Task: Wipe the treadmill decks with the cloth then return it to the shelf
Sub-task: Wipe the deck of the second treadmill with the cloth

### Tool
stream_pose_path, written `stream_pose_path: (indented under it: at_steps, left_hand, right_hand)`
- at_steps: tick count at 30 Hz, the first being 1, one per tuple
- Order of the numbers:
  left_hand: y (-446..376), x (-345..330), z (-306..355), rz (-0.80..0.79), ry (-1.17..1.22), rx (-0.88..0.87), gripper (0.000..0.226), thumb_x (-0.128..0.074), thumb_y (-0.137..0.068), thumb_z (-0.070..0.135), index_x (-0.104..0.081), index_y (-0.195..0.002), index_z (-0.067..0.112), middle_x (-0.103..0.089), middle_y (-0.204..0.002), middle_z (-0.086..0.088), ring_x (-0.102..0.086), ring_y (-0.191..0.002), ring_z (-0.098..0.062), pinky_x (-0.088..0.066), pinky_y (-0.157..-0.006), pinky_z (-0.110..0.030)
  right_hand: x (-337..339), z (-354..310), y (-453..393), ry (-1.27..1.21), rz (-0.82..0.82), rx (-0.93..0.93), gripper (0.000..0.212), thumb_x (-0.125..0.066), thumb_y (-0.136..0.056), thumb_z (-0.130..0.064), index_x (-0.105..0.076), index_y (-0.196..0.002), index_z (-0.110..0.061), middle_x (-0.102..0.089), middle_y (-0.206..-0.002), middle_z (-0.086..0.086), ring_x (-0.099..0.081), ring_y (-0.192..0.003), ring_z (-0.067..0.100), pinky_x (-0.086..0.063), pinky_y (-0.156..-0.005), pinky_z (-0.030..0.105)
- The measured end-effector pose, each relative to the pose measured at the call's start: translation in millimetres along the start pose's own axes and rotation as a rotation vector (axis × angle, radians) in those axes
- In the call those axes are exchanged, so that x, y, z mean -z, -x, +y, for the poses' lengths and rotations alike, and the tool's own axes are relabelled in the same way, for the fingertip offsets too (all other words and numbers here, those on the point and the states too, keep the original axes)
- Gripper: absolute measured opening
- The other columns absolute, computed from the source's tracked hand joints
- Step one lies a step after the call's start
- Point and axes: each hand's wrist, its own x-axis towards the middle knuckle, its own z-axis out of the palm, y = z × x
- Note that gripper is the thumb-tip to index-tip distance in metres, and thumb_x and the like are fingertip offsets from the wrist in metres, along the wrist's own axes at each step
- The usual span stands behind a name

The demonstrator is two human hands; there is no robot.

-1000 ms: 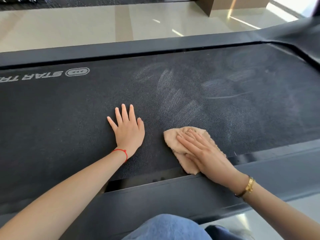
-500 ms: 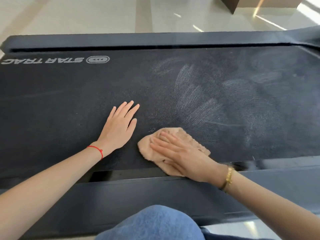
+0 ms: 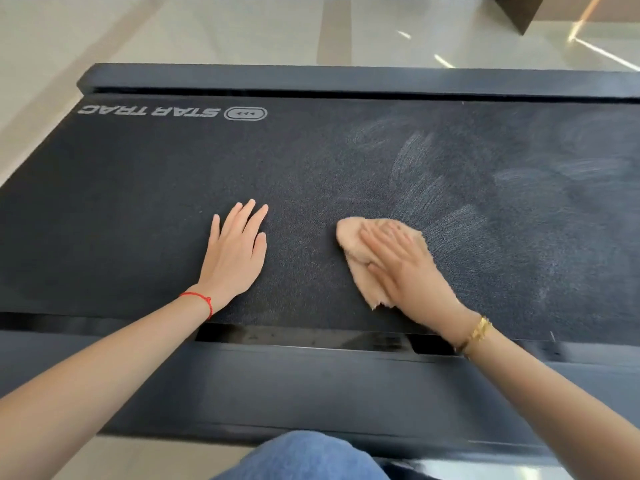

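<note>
half the cloth (image 3: 356, 251) hides under the blurred right hand (image 3: 412, 271).

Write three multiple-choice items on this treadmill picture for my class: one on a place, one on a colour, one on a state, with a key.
1. Where does the cloth lie?
A. on the floor
B. on the treadmill belt
C. on a shelf

2. What colour is the string on the left wrist?
A. red
B. green
C. white

3. How is the left hand?
A. fist
B. gripping the cloth
C. flat, fingers straight

Key: B, the right hand presses it onto the belt; A, the red string circles the wrist; C, the palm rests flat on the belt.
</note>
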Motion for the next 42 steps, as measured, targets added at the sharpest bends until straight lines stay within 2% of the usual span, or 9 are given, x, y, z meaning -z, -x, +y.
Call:
stream_pose_path:
  at_steps: [3,12,16,20,22,25,29,32,42]
  left_hand:
    - [0,0,4,0.016,-0.003,0.018,0.051,-0.032,-0.105,0.024,-0.025,-0.155,0.022,-0.019,-0.163,0.000,-0.009,-0.152,-0.018,-0.004,-0.124,-0.048]
    - [-1,-2,3,0.024,-0.009,0.012,0.051,-0.035,-0.104,0.022,-0.028,-0.154,0.021,-0.023,-0.162,0.000,-0.013,-0.152,-0.019,-0.008,-0.123,-0.049]
    - [0,-1,3,0.034,0.008,0.015,0.050,-0.036,-0.104,0.022,-0.031,-0.154,0.020,-0.024,-0.162,0.000,-0.013,-0.152,-0.019,-0.008,-0.124,-0.048]
    - [-1,-3,2,0.052,0.004,0.020,0.049,-0.039,-0.103,0.021,-0.033,-0.152,0.018,-0.028,-0.160,-0.001,-0.017,-0.151,-0.019,-0.009,-0.124,-0.047]
    - [-2,-3,1,0.044,-0.003,0.013,0.050,-0.039,-0.103,0.021,-0.033,-0.153,0.018,-0.028,-0.160,-0.002,-0.017,-0.151,-0.019,-0.009,-0.124,-0.047]
    - [-3,-2,0,0.029,-0.013,0.053,0.053,-0.038,-0.103,0.024,-0.028,-0.154,0.020,-0.024,-0.161,-0.002,-0.014,-0.151,-0.019,-0.007,-0.124,-0.046]
    - [-2,-1,-1,0.028,-0.029,0.096,0.057,-0.038,-0.102,0.029,-0.021,-0.156,0.021,-0.021,-0.162,-0.003,-0.013,-0.151,-0.019,-0.008,-0.124,-0.043]
    - [-8,1,-10,0.022,-0.035,0.132,0.057,-0.038,-0.103,0.030,-0.020,-0.156,0.020,-0.018,-0.163,-0.002,-0.011,-0.151,-0.021,-0.008,-0.124,-0.046]
    - [-40,12,-57,-0.063,-0.084,0.151,0.061,-0.026,-0.101,0.045,-0.011,-0.158,0.029,-0.008,-0.165,0.005,0.002,-0.153,-0.015,-0.001,-0.123,-0.049]
  right_hand:
    - [5,10,-24,-0.023,0.031,-0.027,0.049,-0.048,-0.101,-0.019,-0.037,-0.148,-0.010,-0.036,-0.154,0.008,-0.025,-0.146,0.031,-0.003,-0.121,0.032]
    - [-19,-24,-17,-0.130,-0.108,0.374,0.050,-0.047,-0.102,-0.018,-0.034,-0.150,-0.011,-0.032,-0.156,0.004,-0.017,-0.149,0.024,-0.006,-0.123,0.033]
    - [-18,-4,-33,-0.143,-0.068,0.293,0.047,-0.044,-0.103,-0.024,-0.036,-0.149,-0.016,-0.035,-0.155,0.003,-0.021,-0.148,0.023,-0.012,-0.122,0.040]
    - [-12,28,-81,-0.125,0.076,0.103,0.046,-0.050,-0.100,-0.016,-0.044,-0.145,-0.010,-0.041,-0.151,0.011,-0.030,-0.144,0.027,0.004,-0.118,0.020]
    - [-10,39,-108,-0.111,0.085,0.038,0.047,-0.046,-0.101,-0.016,-0.040,-0.147,-0.009,-0.038,-0.153,0.010,-0.027,-0.145,0.028,0.002,-0.118,0.023]
    - [-15,33,-130,-0.106,0.038,0.092,0.044,-0.043,-0.102,-0.013,-0.040,-0.145,-0.005,-0.038,-0.152,0.012,-0.025,-0.144,0.034,-0.004,-0.120,0.032]
    - [-26,-1,-120,-0.178,-0.111,0.291,0.049,-0.041,-0.104,-0.016,-0.029,-0.152,-0.013,-0.025,-0.159,0.005,-0.011,-0.150,0.023,0.000,-0.123,0.033]
    - [-32,-12,-111,-0.164,-0.112,0.375,0.050,-0.044,-0.104,-0.017,-0.029,-0.151,-0.014,-0.028,-0.158,0.004,-0.015,-0.150,0.022,-0.006,-0.123,0.036]
    - [-32,55,-247,-0.025,0.024,0.098,0.045,-0.046,-0.097,-0.013,-0.044,-0.142,-0.003,-0.048,-0.143,0.017,-0.039,-0.134,0.036,-0.015,-0.118,0.037]
